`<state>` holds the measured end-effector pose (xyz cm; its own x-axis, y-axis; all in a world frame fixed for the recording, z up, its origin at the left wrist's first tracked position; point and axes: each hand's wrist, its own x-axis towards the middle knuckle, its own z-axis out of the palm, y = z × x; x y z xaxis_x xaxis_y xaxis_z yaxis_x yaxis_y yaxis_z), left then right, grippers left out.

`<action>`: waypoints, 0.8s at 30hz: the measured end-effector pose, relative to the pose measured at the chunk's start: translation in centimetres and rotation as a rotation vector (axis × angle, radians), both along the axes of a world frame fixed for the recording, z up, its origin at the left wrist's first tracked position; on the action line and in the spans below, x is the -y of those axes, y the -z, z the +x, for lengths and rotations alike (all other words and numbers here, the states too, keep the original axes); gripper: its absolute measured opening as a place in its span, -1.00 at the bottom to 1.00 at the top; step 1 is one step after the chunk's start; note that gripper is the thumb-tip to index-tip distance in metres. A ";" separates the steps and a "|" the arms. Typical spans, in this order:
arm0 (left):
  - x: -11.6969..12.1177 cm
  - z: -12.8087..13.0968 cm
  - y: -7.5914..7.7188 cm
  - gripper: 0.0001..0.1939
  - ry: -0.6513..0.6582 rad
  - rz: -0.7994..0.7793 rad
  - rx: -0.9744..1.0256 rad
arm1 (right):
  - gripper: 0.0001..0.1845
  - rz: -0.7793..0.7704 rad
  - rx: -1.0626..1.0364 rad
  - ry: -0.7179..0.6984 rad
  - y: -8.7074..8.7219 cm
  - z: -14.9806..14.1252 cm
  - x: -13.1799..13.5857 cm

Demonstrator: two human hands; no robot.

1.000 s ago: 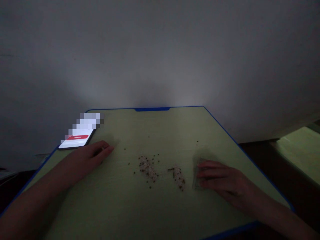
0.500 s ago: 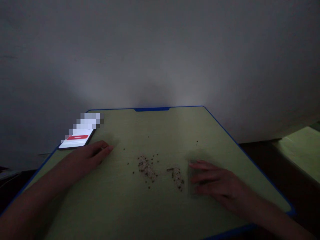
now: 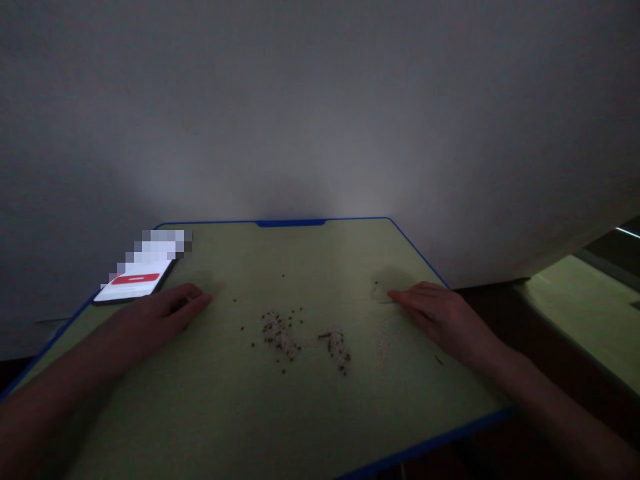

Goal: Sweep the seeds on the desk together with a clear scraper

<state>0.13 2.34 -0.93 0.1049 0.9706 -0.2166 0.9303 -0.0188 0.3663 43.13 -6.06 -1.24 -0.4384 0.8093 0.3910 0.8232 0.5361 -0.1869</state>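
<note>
My right hand [image 3: 433, 308] is over the right part of the table, its fingertips pinched together at a thin, see-through piece [image 3: 379, 293] whose outline is faint. Left of the grains, my left hand [image 3: 175, 310] rests on the table with its fingers curled in; what they hold, if anything, is hidden. A loose pile of pale grains mixed with dark round seeds [image 3: 277, 337] lies between the hands. To its right is a smaller mixed pile [image 3: 339, 350], with a short dark stick [image 3: 325, 335] at its top. Farther right is a faint patch of pale grains [image 3: 383, 343].
A lit phone [image 3: 133, 287] lies at the table's left edge. The pale table [image 3: 210, 400] has a blue rim and stands against a grey wall [image 3: 300, 120]. A brown sliver [image 3: 439, 360] lies below my right wrist. Another pale surface [image 3: 590, 313] shows at far right.
My right hand has moved away from me across the table, with the see-through piece, and its fingers have drawn together. A patch of pale grains and a brown sliver now show. The view has shifted slightly.
</note>
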 end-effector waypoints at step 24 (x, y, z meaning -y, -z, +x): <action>0.0 0.8 -0.6 -0.43 0.103 0.018 -0.028 | -0.74 -0.148 -0.156 0.246 1.0 -0.8 3.0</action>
